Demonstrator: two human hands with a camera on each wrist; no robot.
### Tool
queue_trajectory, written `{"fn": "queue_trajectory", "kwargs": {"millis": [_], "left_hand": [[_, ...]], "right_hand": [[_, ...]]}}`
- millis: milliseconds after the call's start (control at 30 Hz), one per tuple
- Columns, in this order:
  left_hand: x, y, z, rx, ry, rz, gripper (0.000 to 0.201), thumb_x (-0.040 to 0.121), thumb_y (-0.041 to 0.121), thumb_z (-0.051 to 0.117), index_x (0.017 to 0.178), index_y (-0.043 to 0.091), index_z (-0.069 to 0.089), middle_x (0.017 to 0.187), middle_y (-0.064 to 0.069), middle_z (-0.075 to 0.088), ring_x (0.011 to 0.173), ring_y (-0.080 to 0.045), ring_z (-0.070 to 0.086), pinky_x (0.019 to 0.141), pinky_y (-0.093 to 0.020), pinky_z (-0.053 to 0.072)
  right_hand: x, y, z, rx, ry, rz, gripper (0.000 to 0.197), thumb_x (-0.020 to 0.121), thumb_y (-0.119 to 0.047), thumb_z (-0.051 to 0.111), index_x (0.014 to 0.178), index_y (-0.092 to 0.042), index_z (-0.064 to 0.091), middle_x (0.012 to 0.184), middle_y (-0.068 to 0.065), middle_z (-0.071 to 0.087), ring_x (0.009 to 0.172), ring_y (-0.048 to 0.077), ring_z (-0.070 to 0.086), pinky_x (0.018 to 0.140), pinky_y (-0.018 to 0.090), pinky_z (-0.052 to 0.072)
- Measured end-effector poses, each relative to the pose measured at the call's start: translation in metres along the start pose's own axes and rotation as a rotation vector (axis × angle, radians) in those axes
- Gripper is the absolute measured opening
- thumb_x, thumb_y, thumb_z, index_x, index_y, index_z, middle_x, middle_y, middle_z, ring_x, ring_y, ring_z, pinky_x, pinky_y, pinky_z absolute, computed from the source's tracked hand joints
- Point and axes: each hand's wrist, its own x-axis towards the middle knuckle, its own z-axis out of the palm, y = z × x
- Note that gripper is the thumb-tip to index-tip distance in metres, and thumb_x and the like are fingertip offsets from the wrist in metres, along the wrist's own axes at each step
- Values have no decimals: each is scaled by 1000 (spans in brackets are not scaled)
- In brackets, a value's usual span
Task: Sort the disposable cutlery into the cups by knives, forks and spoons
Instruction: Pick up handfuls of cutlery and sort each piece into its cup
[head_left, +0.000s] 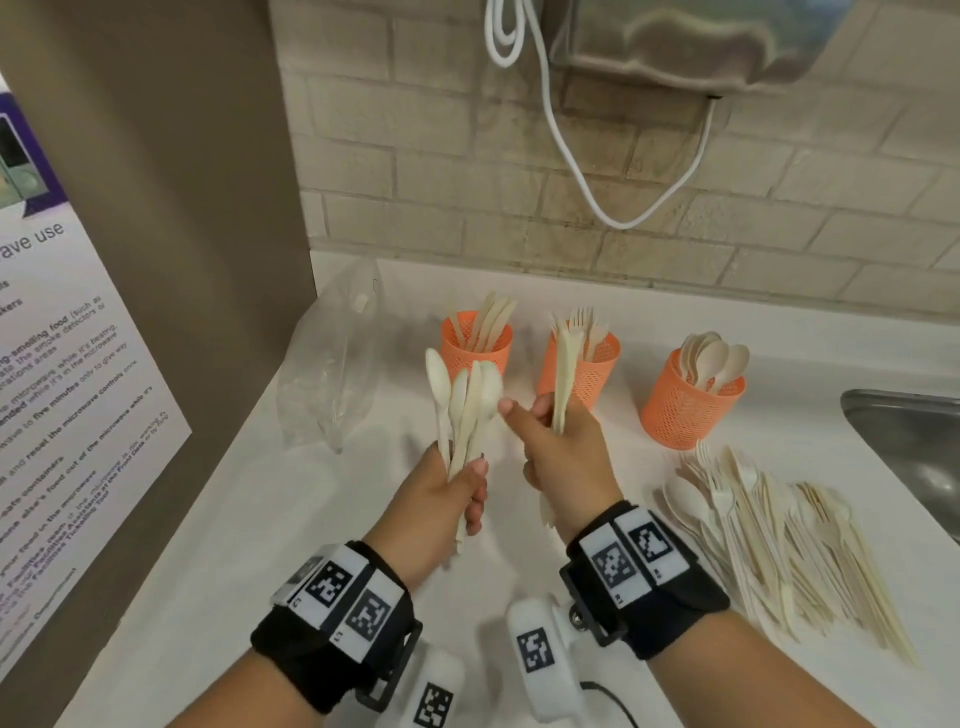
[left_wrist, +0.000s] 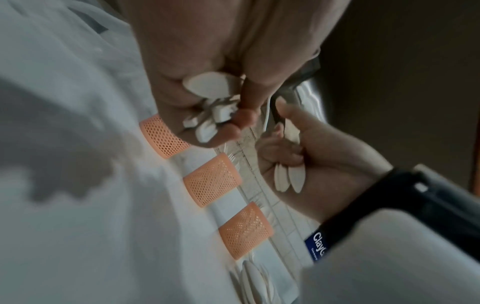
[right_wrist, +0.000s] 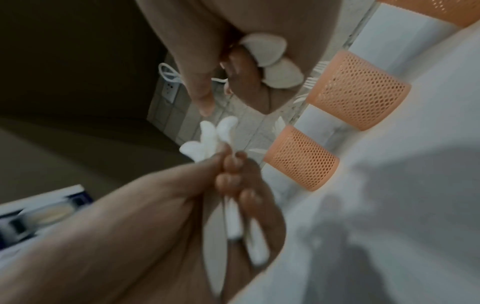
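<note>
My left hand (head_left: 467, 488) grips a fanned bunch of pale spoons (head_left: 462, 400) by the handles, with what looks like a knife among them; the handle ends (left_wrist: 207, 121) show under its fingers. My right hand (head_left: 545, 431) holds a few forks (head_left: 563, 364) upright, and its forefinger points at the bunch. Three orange mesh cups stand behind: the knife cup (head_left: 475, 348), the fork cup (head_left: 592, 369) and the spoon cup (head_left: 685, 410). Both hands hover above the counter in front of the knife and fork cups (right_wrist: 301, 158).
A loose pile of mixed cutlery (head_left: 769, 535) lies on the white counter (head_left: 260, 519) at the right. A steel sink (head_left: 909, 441) is beyond it. A clear plastic bag (head_left: 332, 364) lies at the left by the brown wall with a poster (head_left: 78, 364). A white cable (head_left: 597, 197) hangs above.
</note>
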Motion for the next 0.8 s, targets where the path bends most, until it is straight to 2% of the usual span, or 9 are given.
{"fn": "queue_trajectory", "kwargs": {"millis": [100,200,267,400,467,533,600,733,800], "left_hand": [[4,-3,8,41,42,29,12,100,12,38,101,20,47,74,-4,49,58,-10,45,59,-28,44],[6,-8,15,126,25,50,30,101,16,32,124,31,44,103,-1,64,76,-12,55,67,-28,47],[5,-9,17,147,20,54,33,100,16,30,129,29,41,112,0,63,82,-11,57,68,-26,46],[3,-8,15,168,30,54,33,97,2,30,114,29,36,103,5,56,74,-5,51,64,-20,42],[3,-6,13,143,25,48,31,96,1,33,107,29,37,96,5,53,74,-6,50,66,-22,42],[3,-5,10,107,14,34,25,97,6,39,108,28,38,89,8,51,73,-5,49,68,-24,42],[3,-5,9,95,11,31,19,99,18,43,115,25,38,83,8,50,70,-7,47,68,-26,41],[3,-6,9,17,30,26,14,99,28,43,112,24,40,79,3,47,65,-11,41,61,-27,39],[3,-6,9,-34,36,9,23,98,32,41,119,22,41,78,2,48,65,-12,41,60,-28,38]], "right_hand": [[-14,2,11,-79,-60,-50,28,81,-21,74,72,-10,50,58,-1,50,45,10,48,48,24,41],[-17,6,18,-166,-67,-43,25,78,-20,76,74,-11,54,64,2,51,46,7,50,44,20,43],[-16,9,19,-202,-87,-31,22,79,-20,75,75,-10,55,67,2,54,48,6,51,43,17,43],[-14,10,17,-263,-151,-5,20,81,-21,72,83,-4,61,73,5,62,56,13,58,51,25,48],[-13,9,14,-216,-191,36,16,85,-16,66,80,-2,61,64,3,59,48,8,52,48,23,43],[-14,5,12,-168,-223,88,13,89,-12,59,79,-3,58,57,-1,52,45,6,46,44,17,37],[-13,3,11,-151,-225,127,12,91,-12,53,82,-6,57,59,1,49,51,9,44,46,18,34],[-12,2,13,-78,-189,191,14,94,-15,44,91,-8,55,76,8,52,58,11,44,48,23,34],[-11,1,14,4,-175,212,13,94,-13,43,92,-10,56,83,10,52,60,10,43,48,21,34]]}}
